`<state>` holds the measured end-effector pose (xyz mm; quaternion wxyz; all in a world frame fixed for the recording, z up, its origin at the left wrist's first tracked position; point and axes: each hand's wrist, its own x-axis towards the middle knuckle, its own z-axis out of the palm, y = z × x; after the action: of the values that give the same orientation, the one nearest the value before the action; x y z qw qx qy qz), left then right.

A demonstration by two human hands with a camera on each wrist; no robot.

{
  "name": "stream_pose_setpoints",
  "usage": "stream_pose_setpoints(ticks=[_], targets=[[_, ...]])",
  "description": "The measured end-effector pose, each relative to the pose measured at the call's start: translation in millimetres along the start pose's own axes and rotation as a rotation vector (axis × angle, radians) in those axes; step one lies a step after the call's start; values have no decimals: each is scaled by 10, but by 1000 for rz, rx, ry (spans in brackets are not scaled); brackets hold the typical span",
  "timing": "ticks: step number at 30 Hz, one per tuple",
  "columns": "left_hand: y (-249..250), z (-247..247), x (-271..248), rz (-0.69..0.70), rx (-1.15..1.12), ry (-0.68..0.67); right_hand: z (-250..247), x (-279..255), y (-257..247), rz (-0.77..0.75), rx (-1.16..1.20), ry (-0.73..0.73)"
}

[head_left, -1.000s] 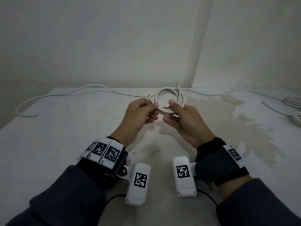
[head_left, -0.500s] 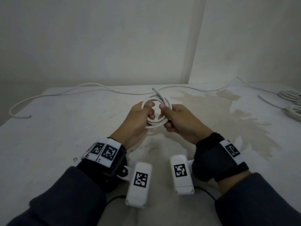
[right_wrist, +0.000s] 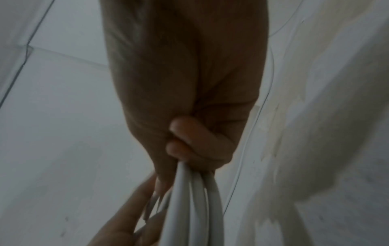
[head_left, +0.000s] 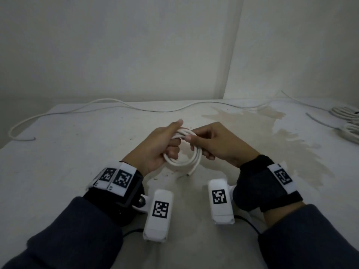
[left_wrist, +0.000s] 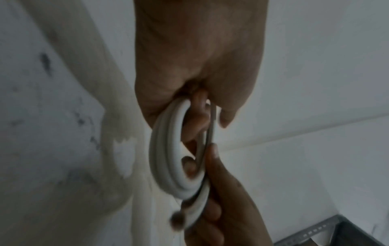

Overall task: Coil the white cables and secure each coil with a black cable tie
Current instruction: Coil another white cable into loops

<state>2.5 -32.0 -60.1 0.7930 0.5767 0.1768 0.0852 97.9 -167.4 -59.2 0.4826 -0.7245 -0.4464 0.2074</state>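
Note:
A small white cable coil [head_left: 183, 159] hangs between both hands just above the table's middle. My left hand [head_left: 165, 141] grips its left side, fingers curled through the loop [left_wrist: 168, 149]. My right hand [head_left: 208, 141] pinches the top and right side of the coil [right_wrist: 195, 208], fingers curled round the strands. A loose cable end [head_left: 191, 171] sticks out at the coil's lower right. No black cable tie shows in any view. A long loose white cable [head_left: 116, 105] lies along the table's far edge.
More white cable coils [head_left: 347, 121] lie at the far right edge of the table. A brownish stain [head_left: 272, 133] spreads over the white tabletop [head_left: 68, 152] right of centre. Walls meet in a corner close behind the table.
Both hands have brought the coil down and nearer to me, turning it from upright to nearly flat. The loose end that stuck up now points toward me.

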Motion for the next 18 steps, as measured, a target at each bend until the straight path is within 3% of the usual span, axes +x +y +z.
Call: stream_pose_setpoints(ticks=[4, 10, 15, 18], targets=[[14, 37, 13, 128, -57, 165, 24, 64, 26, -40, 128, 139], [-2, 89, 9, 201, -187, 218, 38, 71, 75, -73, 254, 262], [-13, 91, 8, 224, -199, 257, 34, 65, 99, -52, 141, 170], [-46, 98, 21, 179, -187, 205, 14, 79, 129, -73, -3, 243]])
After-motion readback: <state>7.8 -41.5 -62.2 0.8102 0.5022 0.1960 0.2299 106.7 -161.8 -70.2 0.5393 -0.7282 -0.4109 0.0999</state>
